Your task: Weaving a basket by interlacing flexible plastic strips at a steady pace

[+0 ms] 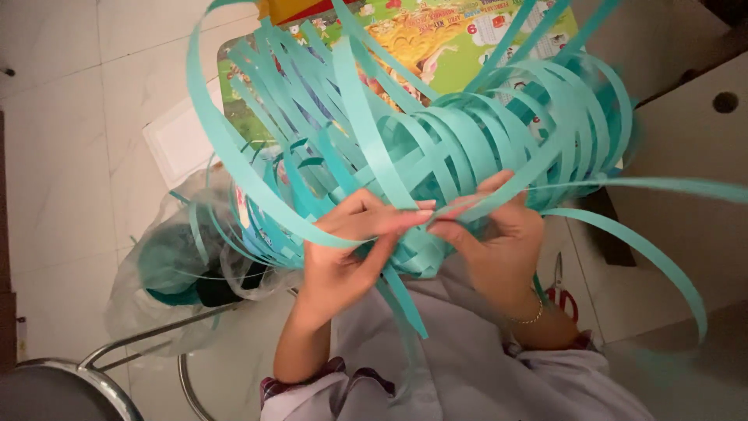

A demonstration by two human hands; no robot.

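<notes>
While a half-woven basket of teal plastic strips is held up above the lap, its smooth, flat, glossy bands are seen crossing in a tight plaited weave near the hands and fanning out loose in long curls at every side. Its rounded body is turned sideways, the long axis running left to right and the open end facing right. One strip is pinched between thumb and fingertips of the left hand, wrist bent upward. The right hand is curled against the woven edge, its fingers closed on a neighbouring strip, a thin bracelet being worn.
</notes>
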